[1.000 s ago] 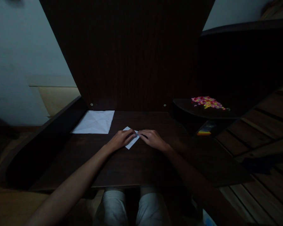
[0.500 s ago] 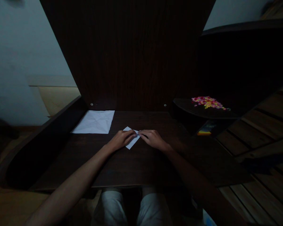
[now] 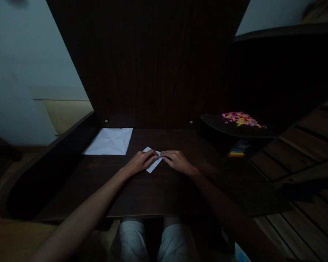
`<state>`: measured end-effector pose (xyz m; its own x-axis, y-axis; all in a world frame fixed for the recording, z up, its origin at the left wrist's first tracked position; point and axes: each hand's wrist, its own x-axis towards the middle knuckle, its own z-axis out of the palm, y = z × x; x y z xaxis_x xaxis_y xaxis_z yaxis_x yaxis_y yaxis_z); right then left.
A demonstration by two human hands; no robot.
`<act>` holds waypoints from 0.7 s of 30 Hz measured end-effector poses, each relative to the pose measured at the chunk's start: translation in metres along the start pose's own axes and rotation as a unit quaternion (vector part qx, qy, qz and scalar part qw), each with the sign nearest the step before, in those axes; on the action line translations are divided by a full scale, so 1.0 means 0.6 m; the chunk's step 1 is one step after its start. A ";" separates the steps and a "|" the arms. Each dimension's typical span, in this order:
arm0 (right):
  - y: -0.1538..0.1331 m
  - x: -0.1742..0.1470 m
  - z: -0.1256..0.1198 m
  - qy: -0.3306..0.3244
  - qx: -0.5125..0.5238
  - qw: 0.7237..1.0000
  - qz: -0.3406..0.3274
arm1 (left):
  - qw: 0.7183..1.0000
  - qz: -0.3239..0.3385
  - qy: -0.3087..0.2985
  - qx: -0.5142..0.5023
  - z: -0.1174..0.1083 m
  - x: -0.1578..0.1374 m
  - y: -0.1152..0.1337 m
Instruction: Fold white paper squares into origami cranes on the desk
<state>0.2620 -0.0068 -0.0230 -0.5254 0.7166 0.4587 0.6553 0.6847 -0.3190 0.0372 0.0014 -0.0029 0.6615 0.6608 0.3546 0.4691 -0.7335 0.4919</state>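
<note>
A small white folded paper (image 3: 152,167) lies at a slant on the dark wooden desk, in the middle of the head view. My left hand (image 3: 142,159) covers its left side, with thumb and fingers pinched together on the paper. From the other side my right hand (image 3: 177,160) grips its right corner, fingertips nearly meeting those of the left. The fingers hide the centre of the paper, so its folds there cannot be made out.
A larger creased white sheet (image 3: 109,142) lies flat at the desk's back left. On a raised corner shelf (image 3: 215,123) at right is a pile of small pink, red and yellow pieces (image 3: 242,119). Dark side panel (image 3: 46,163) borders the left.
Both hands stay in nearly the same place on the folded paper, with only slight movement at the fingertips. The knees below the desk have shifted a little.
</note>
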 end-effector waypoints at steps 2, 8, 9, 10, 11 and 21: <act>-0.001 0.000 0.000 0.001 -0.004 1.000 -0.001 | 1.000 -0.002 0.007 -0.004 0.003 -0.001 -0.003; -0.002 0.000 0.002 0.012 -0.005 1.000 -0.007 | 1.000 0.004 -0.004 0.027 0.006 -0.001 -0.009; -0.001 0.000 0.002 0.013 -0.005 1.000 -0.009 | 0.999 0.008 -0.002 0.031 0.007 -0.001 -0.009; -0.001 0.000 0.002 0.015 -0.007 1.000 -0.011 | 0.999 0.011 -0.002 0.034 0.007 -0.001 -0.009; 0.000 0.000 0.003 0.017 -0.009 1.000 -0.012 | 0.999 0.014 -0.001 0.037 0.008 -0.001 -0.009; 0.002 0.000 0.004 0.021 -0.019 0.999 -0.026 | 0.998 0.054 0.003 0.024 0.005 0.001 -0.007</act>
<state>0.2616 -0.0059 -0.0254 -0.5365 0.6742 0.5076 0.6491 0.7140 -0.2623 0.0375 0.0043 -0.0072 0.7070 0.5777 0.4079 0.4220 -0.8075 0.4121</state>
